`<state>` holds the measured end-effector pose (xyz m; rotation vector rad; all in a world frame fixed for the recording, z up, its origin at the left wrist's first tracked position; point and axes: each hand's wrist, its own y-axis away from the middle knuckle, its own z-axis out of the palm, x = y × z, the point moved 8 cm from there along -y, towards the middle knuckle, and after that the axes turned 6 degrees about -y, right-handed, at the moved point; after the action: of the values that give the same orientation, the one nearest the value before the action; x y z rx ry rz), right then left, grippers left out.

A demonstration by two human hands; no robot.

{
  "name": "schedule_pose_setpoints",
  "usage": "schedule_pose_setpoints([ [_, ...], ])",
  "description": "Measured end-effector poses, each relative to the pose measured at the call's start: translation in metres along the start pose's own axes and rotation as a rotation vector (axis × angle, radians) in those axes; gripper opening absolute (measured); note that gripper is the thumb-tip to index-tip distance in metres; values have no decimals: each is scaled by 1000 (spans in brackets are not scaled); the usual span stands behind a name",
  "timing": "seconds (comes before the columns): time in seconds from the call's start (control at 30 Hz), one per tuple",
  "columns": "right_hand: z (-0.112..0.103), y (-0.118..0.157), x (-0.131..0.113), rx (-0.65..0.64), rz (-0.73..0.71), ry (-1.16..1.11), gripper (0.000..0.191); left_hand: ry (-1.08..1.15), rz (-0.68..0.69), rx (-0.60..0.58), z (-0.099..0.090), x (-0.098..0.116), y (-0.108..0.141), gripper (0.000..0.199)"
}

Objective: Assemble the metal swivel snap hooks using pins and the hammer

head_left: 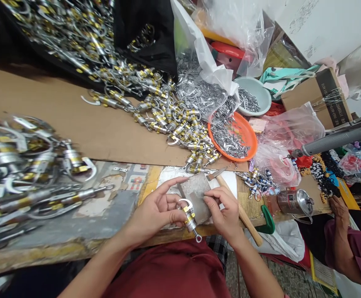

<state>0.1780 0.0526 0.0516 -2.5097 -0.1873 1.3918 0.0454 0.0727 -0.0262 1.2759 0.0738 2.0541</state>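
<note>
My left hand [164,207] pinches a small silver and yellow metal part [190,217], which has a curved hook at the top and a ring at its lower end. Just right of it, my right hand [224,207] has thumb and index finger pressed together; whatever they hold is too small to name. Both hands are over a grey metal block [199,186] near the table's front edge. A hammer with a wooden handle [242,211] lies right of the block, partly behind my right hand.
Similar metal parts [158,107] lie heaped behind and at the left [37,165]. An orange plate [251,140] and a pale bowl [265,97] hold small pins. A metal canister [295,203] and a power screwdriver [338,136] are at the right, near another person's hands [340,211].
</note>
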Motion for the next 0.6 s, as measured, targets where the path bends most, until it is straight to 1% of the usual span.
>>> schedule_pose_setpoints([
  [0.37,-2,3,6,71,20,-23,9,-1,23,6,1,3,1,84],
  [0.6,-2,5,9,134,34,-51,8,14,13,4,2,3,2,84],
])
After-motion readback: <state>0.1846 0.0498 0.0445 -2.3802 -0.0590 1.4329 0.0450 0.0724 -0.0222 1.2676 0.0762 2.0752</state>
